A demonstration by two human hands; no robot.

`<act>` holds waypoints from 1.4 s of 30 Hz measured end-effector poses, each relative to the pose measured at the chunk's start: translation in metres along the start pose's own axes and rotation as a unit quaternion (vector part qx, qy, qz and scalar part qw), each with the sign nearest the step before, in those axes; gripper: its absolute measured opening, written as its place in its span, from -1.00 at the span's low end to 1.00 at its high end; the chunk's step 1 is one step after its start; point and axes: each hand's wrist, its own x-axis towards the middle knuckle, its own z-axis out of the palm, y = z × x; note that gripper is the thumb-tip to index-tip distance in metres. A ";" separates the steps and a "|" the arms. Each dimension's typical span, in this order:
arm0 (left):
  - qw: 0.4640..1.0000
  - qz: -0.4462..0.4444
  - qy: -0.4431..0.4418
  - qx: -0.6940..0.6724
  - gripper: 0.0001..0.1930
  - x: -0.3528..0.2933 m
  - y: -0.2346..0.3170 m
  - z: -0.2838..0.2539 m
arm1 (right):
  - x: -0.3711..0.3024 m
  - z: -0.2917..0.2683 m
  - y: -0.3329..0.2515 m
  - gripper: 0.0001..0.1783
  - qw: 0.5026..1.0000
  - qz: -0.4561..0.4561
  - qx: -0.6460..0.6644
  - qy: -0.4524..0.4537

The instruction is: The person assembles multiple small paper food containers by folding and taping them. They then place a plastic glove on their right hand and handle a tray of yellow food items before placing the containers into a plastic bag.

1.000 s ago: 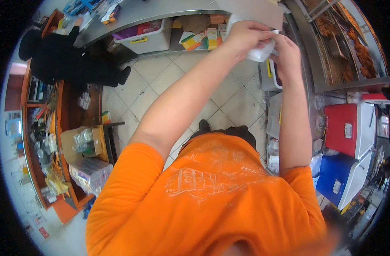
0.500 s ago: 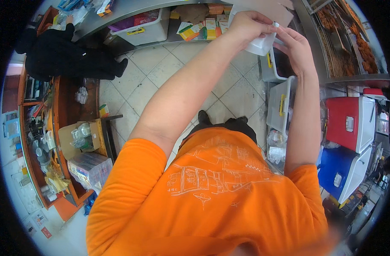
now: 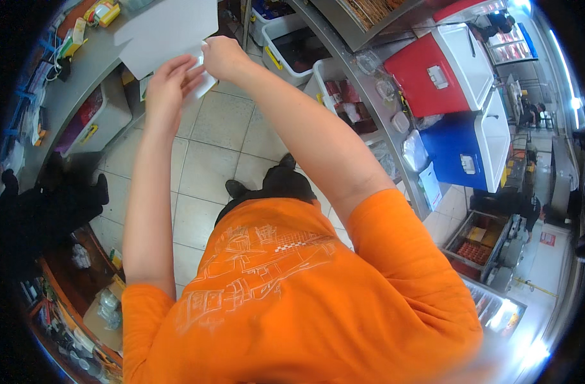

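Note:
Both my arms reach forward to a thin white sheet (image 3: 204, 87), perhaps a paper or plastic bag, at the upper left. My right hand (image 3: 227, 59) pinches its upper edge between bent fingers. Against its left side, the fingers of my left hand (image 3: 169, 84) curl around the edge, slightly parted; the thumb is hidden. The two hands almost touch. Just beyond them, a larger flat white panel (image 3: 167, 35) overhangs the metal counter's edge; whether it touches the sheet I cannot tell.
Grey bins (image 3: 292, 48) stand below the right counter. A red cooler (image 3: 426, 70) and a blue cooler (image 3: 465, 144) sit on that counter. Skewered food lies on a metal tray (image 3: 369, 11). At left, a person in black (image 3: 43, 211) stands near wooden shelves.
My view has swung to the right, so the coolers show more fully. Both hands now appear further left in the picture, still together at the white sheet.

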 end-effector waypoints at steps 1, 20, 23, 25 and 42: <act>0.993 0.075 0.031 0.082 -0.56 -0.010 0.001 -0.004 | 0.001 -0.001 0.005 -0.64 0.996 0.015 -0.079 0.030; 0.987 0.083 0.084 0.105 -0.62 -0.082 0.060 0.047 | -0.137 -0.191 -0.056 -0.46 0.885 -0.256 -0.340 0.190; 0.978 0.098 0.089 0.163 -0.60 -0.087 0.069 0.085 | -0.115 -0.225 -0.053 -0.44 0.852 -0.378 -0.262 0.250; 0.973 0.141 0.069 0.169 -0.66 -0.094 0.066 0.114 | -0.108 -0.235 -0.044 -0.52 0.877 -0.425 -0.150 0.168; 0.994 -0.095 0.048 -0.027 -0.83 -0.136 0.015 0.169 | -0.097 -0.231 0.050 -0.66 0.859 -0.085 0.248 -0.440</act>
